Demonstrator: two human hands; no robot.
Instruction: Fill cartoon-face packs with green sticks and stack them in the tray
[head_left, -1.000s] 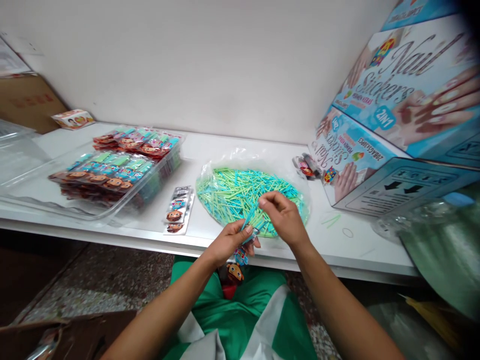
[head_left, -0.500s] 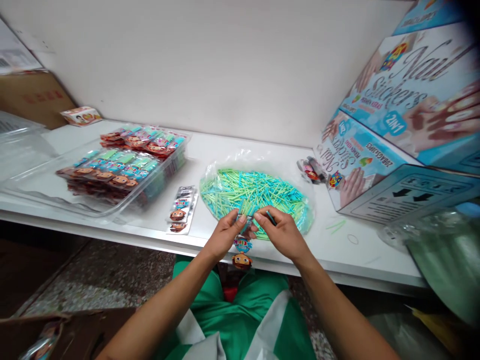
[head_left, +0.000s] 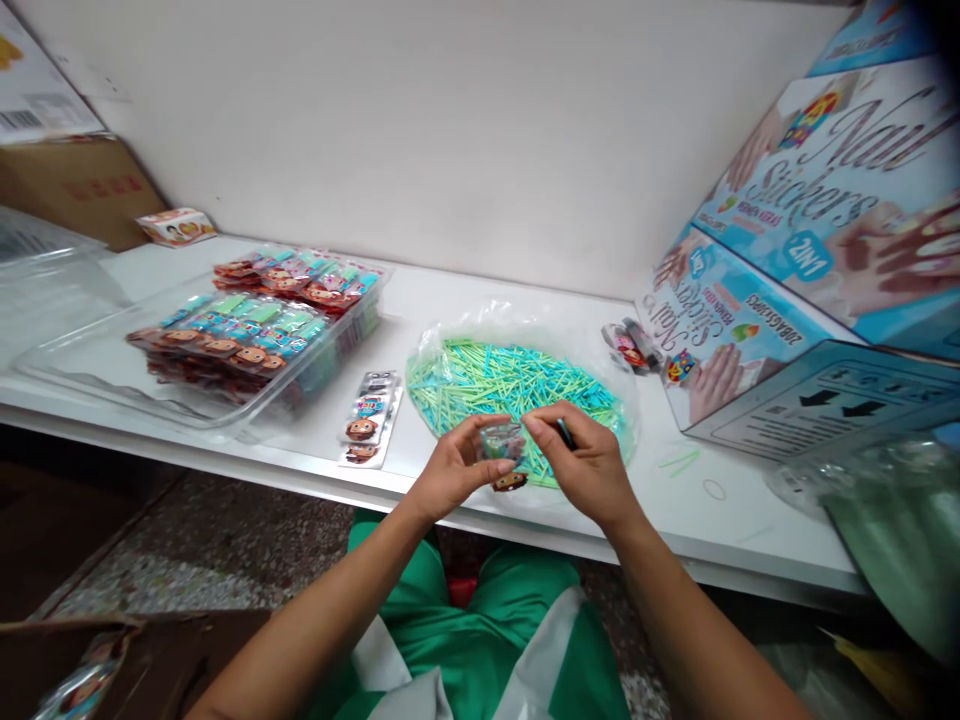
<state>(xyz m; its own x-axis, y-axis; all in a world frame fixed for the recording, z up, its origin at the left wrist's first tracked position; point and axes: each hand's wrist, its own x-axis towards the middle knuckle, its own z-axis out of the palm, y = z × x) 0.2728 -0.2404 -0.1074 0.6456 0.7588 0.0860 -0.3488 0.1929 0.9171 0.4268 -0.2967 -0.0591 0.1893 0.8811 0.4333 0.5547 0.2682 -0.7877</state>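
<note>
My left hand (head_left: 450,470) grips a small clear printed packet (head_left: 501,442) between thumb and fingers. A brown cartoon face (head_left: 510,482) shows at the packet's lower end. At the packet's upper right edge, my right hand (head_left: 581,460) is closed with thumb and forefinger pinched together; whether they pinch the packet or a stick is unclear. A dark slim object (head_left: 566,433) is tucked in its fingers. Both hands are over the near edge of a clear plastic bag (head_left: 495,318) spread open, full of thin green and blue sticks (head_left: 517,375).
Left stands a clear plastic tray (head_left: 247,415) with stacked filled packets (head_left: 240,335). Flat packets (head_left: 369,420) lie between tray and bag. Blue nail-sticker boxes (head_left: 750,300) rise at right, with small packets (head_left: 630,345) beside them. Loose green sticks (head_left: 680,461) lie near a rubber band (head_left: 714,489).
The packet has been raised and tilted, so its printed end no longer hangs straight down. My left fingers have spread around it. My right hand has shifted slightly right; the view has turned slightly.
</note>
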